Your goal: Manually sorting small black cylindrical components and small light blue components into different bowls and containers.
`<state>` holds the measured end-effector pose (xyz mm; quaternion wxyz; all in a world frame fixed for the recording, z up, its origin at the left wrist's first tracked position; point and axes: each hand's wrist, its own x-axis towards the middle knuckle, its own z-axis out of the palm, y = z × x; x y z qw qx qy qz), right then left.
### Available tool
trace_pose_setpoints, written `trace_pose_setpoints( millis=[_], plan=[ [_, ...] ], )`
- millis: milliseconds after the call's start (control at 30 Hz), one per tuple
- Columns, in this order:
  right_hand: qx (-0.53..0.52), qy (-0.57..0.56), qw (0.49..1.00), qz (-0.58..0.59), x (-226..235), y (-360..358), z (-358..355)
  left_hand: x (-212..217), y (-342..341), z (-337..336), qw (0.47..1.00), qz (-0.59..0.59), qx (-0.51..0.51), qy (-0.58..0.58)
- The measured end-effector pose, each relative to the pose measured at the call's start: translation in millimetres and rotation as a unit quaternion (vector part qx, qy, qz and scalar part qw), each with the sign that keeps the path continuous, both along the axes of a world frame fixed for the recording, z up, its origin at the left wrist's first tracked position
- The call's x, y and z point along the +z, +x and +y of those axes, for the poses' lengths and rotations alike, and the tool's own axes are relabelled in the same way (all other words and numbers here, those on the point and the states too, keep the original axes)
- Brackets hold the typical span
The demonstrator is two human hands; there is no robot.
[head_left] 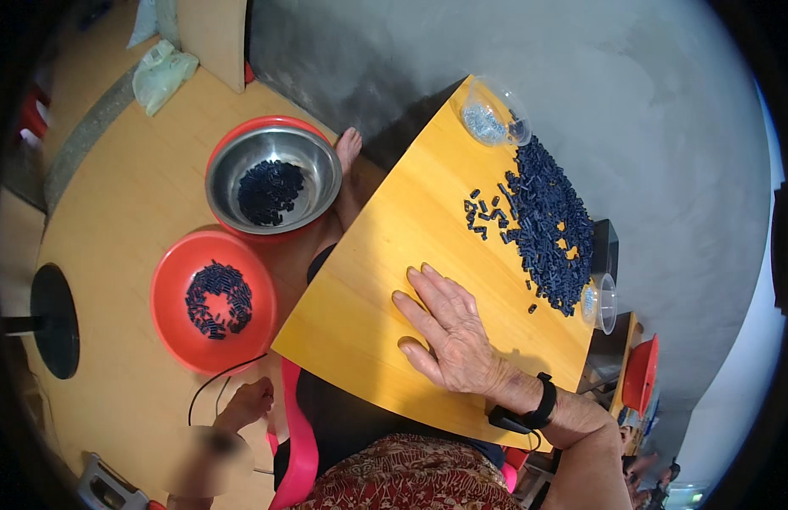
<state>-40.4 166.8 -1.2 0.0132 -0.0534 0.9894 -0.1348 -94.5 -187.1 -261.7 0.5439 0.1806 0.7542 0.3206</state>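
My right hand [449,336] lies on the yellow wooden table [368,280], fingers stretched out and nothing in it. Its forearm wears a black wrist strap [542,404]. My left hand [248,403] hangs off the table's left side, below the red plastic basin [169,314]; its fingers are curled in, and whatever they hold is hidden. Inside that basin lies a ring of small dark tube-like pieces [241,297]. A large pile of similar dark pieces [547,221] covers the table's far right part, with several loose ones beside it.
A steel bowl [317,183] with more dark pieces sits in a red basin. Clear plastic cups of small light bits stand at the pile's far end [517,127] and near end [609,310]. A grey wall [649,127] rises behind. A round black base [56,340] stands left.
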Motion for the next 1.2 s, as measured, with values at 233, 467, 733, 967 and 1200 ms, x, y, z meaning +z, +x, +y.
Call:
trace_pose_setpoints(
  millis=[233,467,733,967,1200],
  plan=[
    [0.004,-0.051,0.997,0.054,-6,4,3,136,-30,-41,0.971,-0.138,0.147,0.128],
    [0.070,-0.091,0.987,0.111,12,22,14,278,-14,-12,0.977,-0.207,-0.039,0.017],
    [0.033,-0.150,0.986,0.072,43,96,40,339,-22,120,0.978,-0.112,-0.050,0.169],
    [-0.096,-0.156,0.977,0.109,30,146,73,287,-29,280,0.961,0.102,-0.049,0.251],
    [-0.118,-0.178,0.971,0.105,29,164,91,281,-27,348,0.934,0.273,-0.076,0.217]
  ],
)
